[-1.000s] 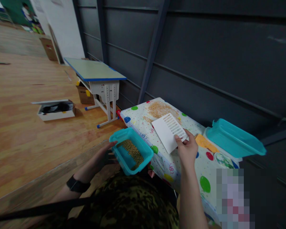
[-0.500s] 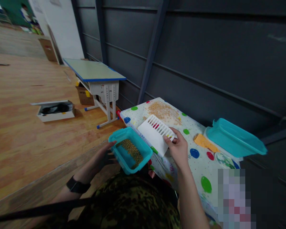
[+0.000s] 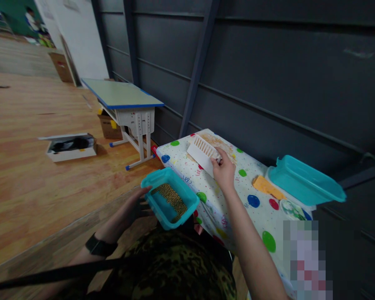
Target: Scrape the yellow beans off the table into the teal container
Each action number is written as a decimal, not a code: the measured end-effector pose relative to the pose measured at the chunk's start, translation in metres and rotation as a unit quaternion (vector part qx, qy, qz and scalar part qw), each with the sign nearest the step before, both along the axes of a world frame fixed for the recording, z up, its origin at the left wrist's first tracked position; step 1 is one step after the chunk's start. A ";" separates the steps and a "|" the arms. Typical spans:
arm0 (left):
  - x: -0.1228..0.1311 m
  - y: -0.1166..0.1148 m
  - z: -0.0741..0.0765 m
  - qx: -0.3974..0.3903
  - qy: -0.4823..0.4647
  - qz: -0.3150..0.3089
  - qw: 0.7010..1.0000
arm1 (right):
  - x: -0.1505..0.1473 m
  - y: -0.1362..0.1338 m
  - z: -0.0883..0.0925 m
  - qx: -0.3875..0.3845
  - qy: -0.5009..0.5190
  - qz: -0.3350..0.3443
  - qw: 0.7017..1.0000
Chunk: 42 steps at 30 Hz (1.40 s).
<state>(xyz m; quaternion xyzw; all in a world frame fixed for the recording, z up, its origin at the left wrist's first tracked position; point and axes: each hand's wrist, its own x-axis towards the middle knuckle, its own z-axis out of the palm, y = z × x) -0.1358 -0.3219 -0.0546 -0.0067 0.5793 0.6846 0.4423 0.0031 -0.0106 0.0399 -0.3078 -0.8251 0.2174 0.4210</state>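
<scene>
My left hand [image 3: 137, 207] grips the left side of a small teal tub [image 3: 158, 200], which is held beside the table's front edge. Small yellowish-brown grains [image 3: 171, 196] lie in the tub. The fingers of my right hand [image 3: 224, 168] are closed on the right end of a white slotted scoop [image 3: 203, 155]. That scoop is over the near side of a spread of pale grains [image 3: 220, 143] on the patterned tablecloth [image 3: 218, 204], and it covers part of them.
At the table's right side are an orange cloth [image 3: 267, 187], a large teal basin [image 3: 306, 179] and a round patterned item [image 3: 292, 209]. A dark panelled wall [image 3: 268, 62] runs behind. To the left stand a desk [image 3: 121, 93] and an open white box [image 3: 71, 147]. A person is far off.
My right hand has moved the scoop away from the tub, back over the table toward the pale grains. My left hand and the tub have hardly moved.
</scene>
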 end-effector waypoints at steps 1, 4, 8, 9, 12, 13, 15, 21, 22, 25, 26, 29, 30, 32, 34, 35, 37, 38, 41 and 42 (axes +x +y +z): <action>0.000 0.000 -0.001 -0.003 -0.002 0.002 1.000 | -0.003 -0.001 -0.001 0.005 -0.004 0.008 1.000; 0.000 -0.001 -0.004 -0.004 -0.003 0.003 1.000 | -0.006 -0.002 -0.005 0.011 -0.012 0.015 1.000; 0.000 0.000 -0.007 -0.006 0.002 0.011 1.000 | -0.004 -0.001 -0.007 0.016 -0.009 0.003 1.000; 0.000 0.000 -0.008 -0.005 0.001 0.013 1.000 | -0.004 0.000 -0.007 0.017 -0.008 0.000 1.000; -0.001 0.000 -0.007 -0.008 -0.004 0.008 1.000 | -0.005 0.001 -0.008 0.014 -0.008 0.005 1.000; -0.001 0.000 -0.007 -0.011 -0.003 0.004 1.000 | -0.005 0.001 -0.008 0.013 -0.009 0.011 1.000; -0.001 -0.001 -0.006 -0.016 -0.001 0.000 1.000 | -0.005 0.000 -0.010 0.015 -0.008 0.019 1.000; -0.002 -0.001 -0.010 -0.012 -0.003 0.002 1.000 | -0.004 0.001 -0.015 0.024 -0.004 0.016 1.000; -0.002 -0.001 -0.011 -0.011 -0.004 -0.001 1.000 | -0.004 0.001 -0.015 0.023 -0.004 0.020 1.000; -0.004 -0.001 -0.016 -0.010 -0.008 -0.001 1.000 | -0.004 0.000 -0.015 0.013 -0.002 0.030 0.999; -0.004 -0.001 -0.016 -0.010 -0.009 0.000 1.000 | -0.004 0.000 -0.015 0.009 -0.001 0.028 1.000; -0.005 -0.001 -0.016 -0.006 -0.009 -0.003 1.000 | -0.003 -0.002 -0.015 -0.001 0.001 0.017 1.000; -0.005 -0.001 -0.016 -0.006 -0.011 -0.004 1.000 | -0.003 -0.003 -0.015 -0.003 0.000 0.017 1.000; -0.004 -0.001 -0.015 -0.013 -0.014 -0.007 1.000 | -0.003 -0.003 -0.015 -0.010 -0.003 0.022 1.000; -0.005 -0.001 -0.015 -0.019 -0.016 -0.009 1.000 | -0.003 -0.004 -0.014 -0.016 -0.003 0.029 0.999; -0.005 -0.001 -0.016 -0.019 -0.017 -0.010 1.000 | -0.003 -0.004 -0.014 -0.018 -0.001 0.030 0.999; -0.006 -0.001 -0.019 -0.013 -0.015 -0.010 1.000 | -0.002 -0.005 -0.013 -0.017 0.003 0.026 1.000; -0.007 -0.001 -0.020 -0.011 -0.013 -0.011 1.000 | -0.002 -0.005 -0.012 -0.016 0.004 0.023 1.000; -0.007 -0.001 -0.022 -0.007 -0.010 -0.012 1.000 | -0.001 -0.007 -0.013 -0.018 0.010 0.026 0.999; -0.007 -0.002 -0.022 -0.007 -0.011 -0.010 1.000 | -0.001 -0.008 -0.013 -0.021 0.011 0.031 0.999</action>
